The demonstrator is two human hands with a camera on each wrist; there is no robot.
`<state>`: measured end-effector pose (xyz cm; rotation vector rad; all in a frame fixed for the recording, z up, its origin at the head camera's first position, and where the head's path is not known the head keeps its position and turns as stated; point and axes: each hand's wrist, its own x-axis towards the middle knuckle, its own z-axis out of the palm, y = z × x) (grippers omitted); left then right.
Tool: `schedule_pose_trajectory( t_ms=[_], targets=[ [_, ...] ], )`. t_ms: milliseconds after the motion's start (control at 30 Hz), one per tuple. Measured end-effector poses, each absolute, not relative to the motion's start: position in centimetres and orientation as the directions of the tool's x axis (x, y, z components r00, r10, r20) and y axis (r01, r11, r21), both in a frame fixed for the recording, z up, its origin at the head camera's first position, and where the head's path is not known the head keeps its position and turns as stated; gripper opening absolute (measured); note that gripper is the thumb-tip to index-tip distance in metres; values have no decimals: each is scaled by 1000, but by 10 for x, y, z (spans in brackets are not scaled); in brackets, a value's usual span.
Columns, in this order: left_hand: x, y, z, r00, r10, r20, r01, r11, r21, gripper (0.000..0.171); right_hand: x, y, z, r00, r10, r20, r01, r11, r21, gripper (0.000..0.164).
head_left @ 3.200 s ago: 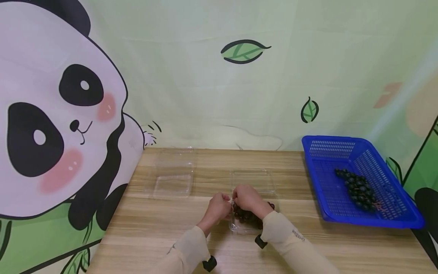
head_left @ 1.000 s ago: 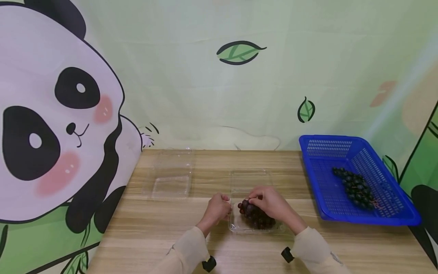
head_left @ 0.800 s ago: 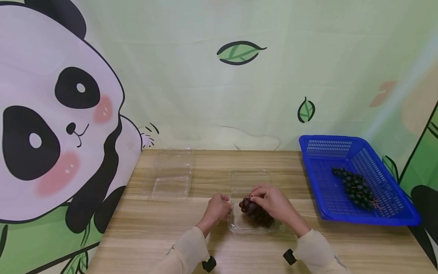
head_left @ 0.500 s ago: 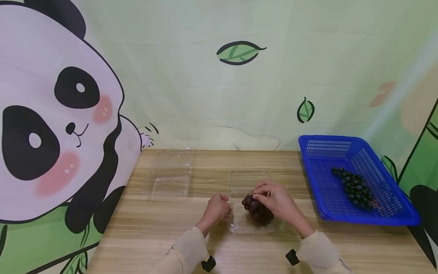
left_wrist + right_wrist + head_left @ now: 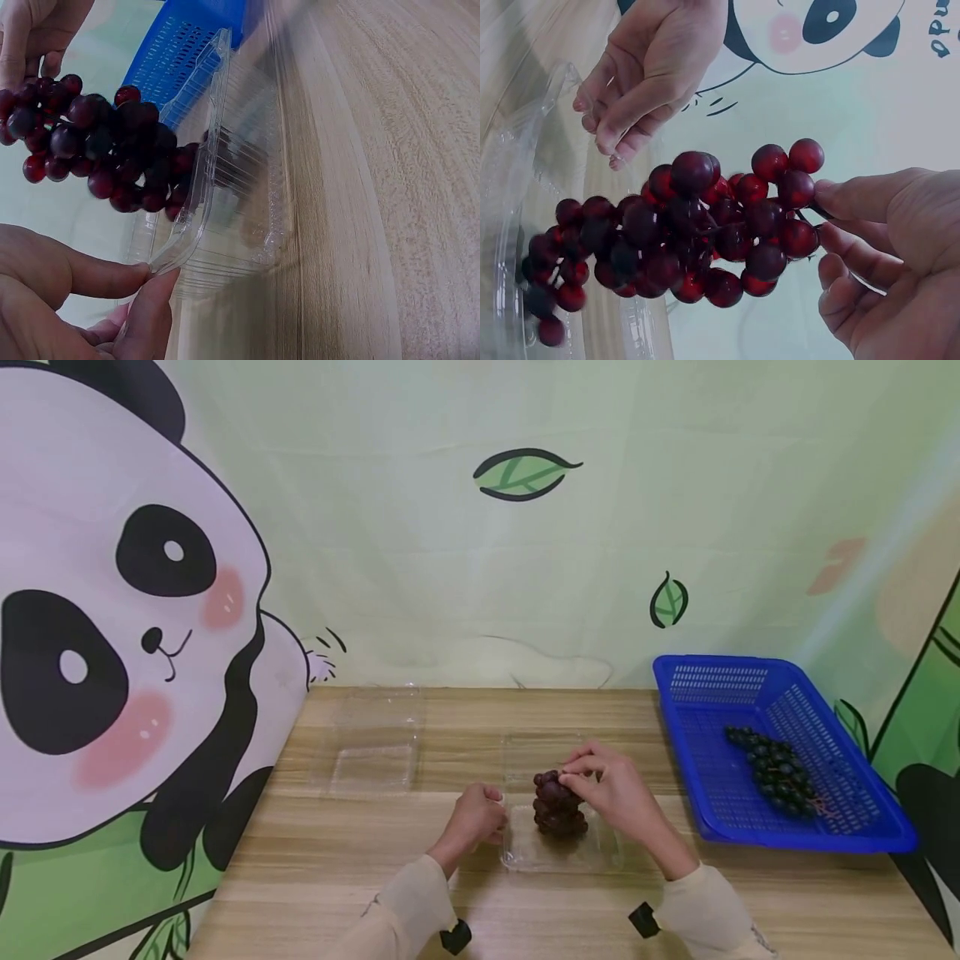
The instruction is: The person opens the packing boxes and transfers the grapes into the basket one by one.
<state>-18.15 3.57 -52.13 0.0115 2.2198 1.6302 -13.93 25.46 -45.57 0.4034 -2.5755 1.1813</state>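
A bunch of dark red grapes hangs from my right hand, which pinches its stem end between thumb and fingers. In the right wrist view the grapes dangle with their lower end over a clear plastic box. My left hand pinches the left rim of that clear box, which lies with its lid folded back on the table. The left wrist view shows thumb and forefinger on the box's rim, with the bunch's lower end inside the box.
A blue plastic basket stands at the right with a bunch of black grapes in it. Another clear plastic box lies at the back left of the wooden table. A cloth with a printed panda hangs behind.
My right hand has moved right and up, lifting the red grapes from lying in the box to hanging nearly upright. The left hand stays at the box's rim.
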Motion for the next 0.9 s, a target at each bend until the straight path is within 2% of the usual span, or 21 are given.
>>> schedule_pose_trajectory(
  t_ms=[200,533,900],
  targets=[
    [-181,35,-521,-928,228,-294,-216,313,925,29,-141,253,-451,-916,-106,386,-365,617,-697,5],
    [-181,35,-523,-933,221,-286,-214,301,930,28,-140,250,-436,-971,-18,240,-210,550,-809,11],
    [-179,36,-523,-932,226,-282,-211,294,932,29,-141,246,-415,-964,-7,267,-228,543,-808,11]
  ],
)
